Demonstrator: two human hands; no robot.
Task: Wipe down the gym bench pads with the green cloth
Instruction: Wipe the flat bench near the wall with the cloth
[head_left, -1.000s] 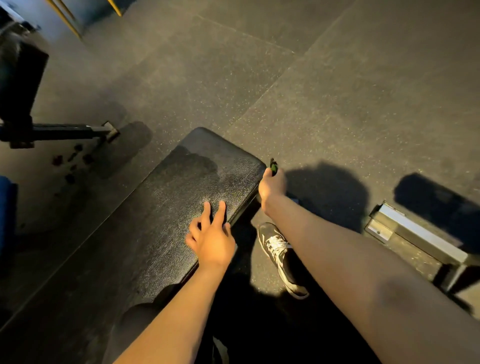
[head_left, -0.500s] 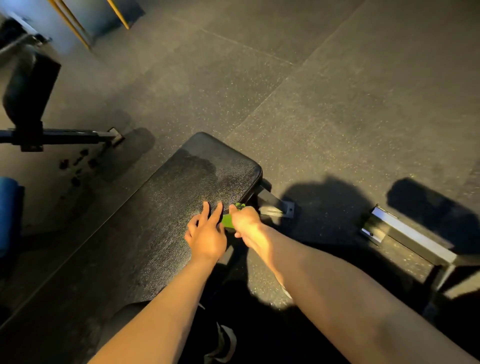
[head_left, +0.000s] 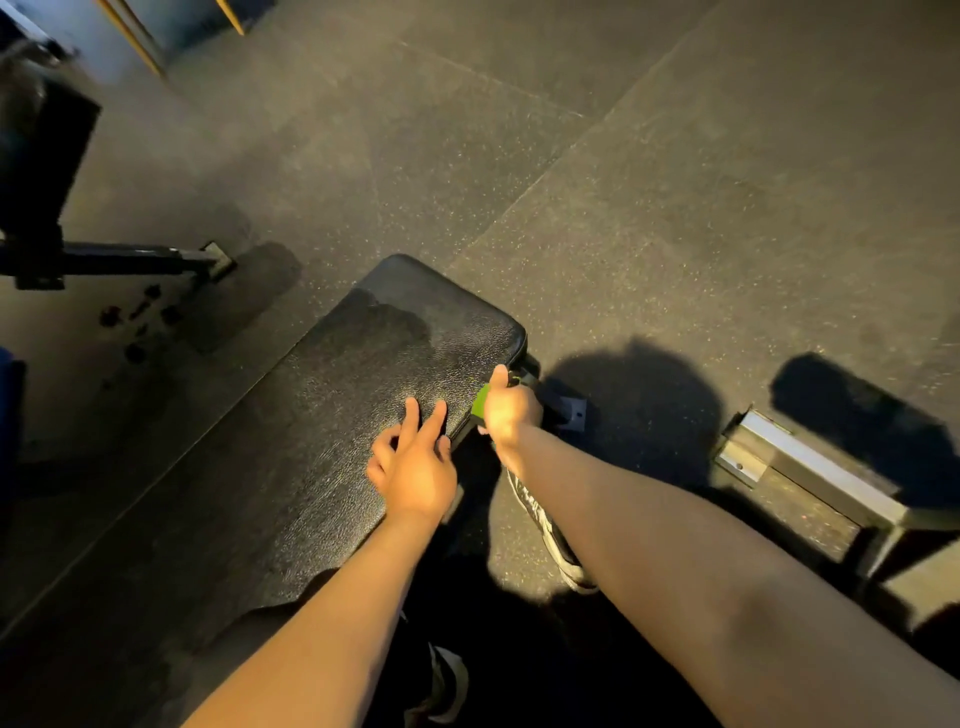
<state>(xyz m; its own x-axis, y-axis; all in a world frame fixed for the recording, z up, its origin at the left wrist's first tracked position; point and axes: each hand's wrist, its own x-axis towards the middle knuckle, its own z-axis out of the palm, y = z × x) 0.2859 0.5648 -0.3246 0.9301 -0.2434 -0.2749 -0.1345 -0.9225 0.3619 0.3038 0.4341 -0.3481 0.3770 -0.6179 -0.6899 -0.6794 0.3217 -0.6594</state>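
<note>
My left hand (head_left: 415, 470) rests on the bench pad (head_left: 322, 415) near its right edge. The index and middle fingers lie straight and flat on the vinyl, pointing toward the far end; the remaining fingers curl loosely at the left side of the palm. This hand holds nothing. The left forearm runs from the near edge of the view up to the wrist.

My right hand (head_left: 509, 410) is placed against the right side face of the bench pad, just short of the far right corner. Its fingers are curled round the green cloth (head_left: 480, 402), with the thumb raised along the pad edge. The right forearm crosses the view diagonally from the near right corner.

The green cloth sits between my right palm and the side of the pad, touching both. Only a small green strip shows at the left of the knuckles; the rest is covered by the hand, so its folded shape cannot be determined.

Below the right hand, a metal foot plate (head_left: 571, 414) of the bench frame is partly visible on the floor (head_left: 675, 182). My shoe (head_left: 545, 525) is largely concealed by the right forearm. The near end of the pad lies in deep shadow, and its outline there is hard to make out. A second frame bar (head_left: 810, 467) lies on the floor to the right, with its near end in shadow.
</note>
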